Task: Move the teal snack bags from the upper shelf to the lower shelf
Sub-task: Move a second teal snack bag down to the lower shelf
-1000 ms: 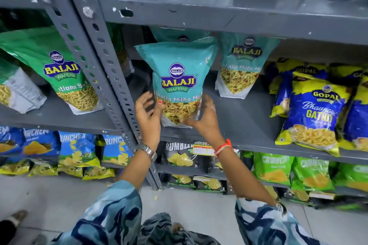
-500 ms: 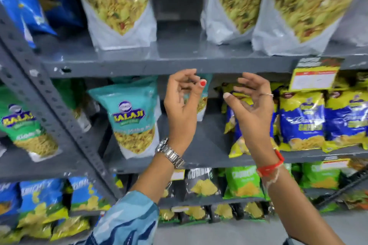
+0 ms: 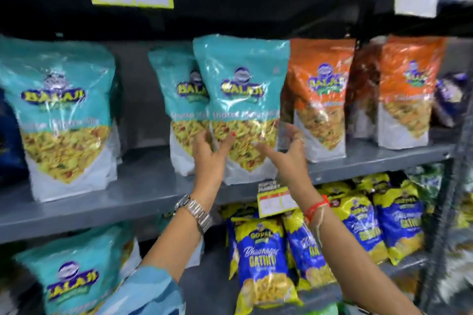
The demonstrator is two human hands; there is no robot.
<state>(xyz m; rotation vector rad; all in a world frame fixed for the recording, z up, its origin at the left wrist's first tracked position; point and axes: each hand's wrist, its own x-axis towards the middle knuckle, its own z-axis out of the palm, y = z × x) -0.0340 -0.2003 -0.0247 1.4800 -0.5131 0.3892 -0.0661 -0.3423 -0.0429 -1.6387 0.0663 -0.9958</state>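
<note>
Three teal snack bags stand on the upper shelf (image 3: pixel 143 194): one at the left (image 3: pixel 58 110), one in the middle (image 3: pixel 179 100) and a front one (image 3: pixel 243 100) overlapping it. My left hand (image 3: pixel 210 153) grips the front bag's lower left edge, thumb on its face and fingers behind. My right hand (image 3: pixel 286 153) is spread at the bag's lower right edge, thumb across the front, not closed on it. On the lower shelf (image 3: pixel 204 284), another teal bag (image 3: pixel 74 271) stands at the left, partly hidden by my sleeve.
Orange snack bags (image 3: pixel 322 89) stand right of the teal ones on the upper shelf. Blue-and-yellow bags (image 3: pixel 261 258) fill the right of the lower shelf. A price tag (image 3: pixel 276 199) hangs from the shelf edge. A grey upright post (image 3: pixel 450 212) bounds the right side.
My hands let go of a teal bag on the lower shelf, rose empty, and now reach the front teal bag on the upper shelf. The view tilted upward.
</note>
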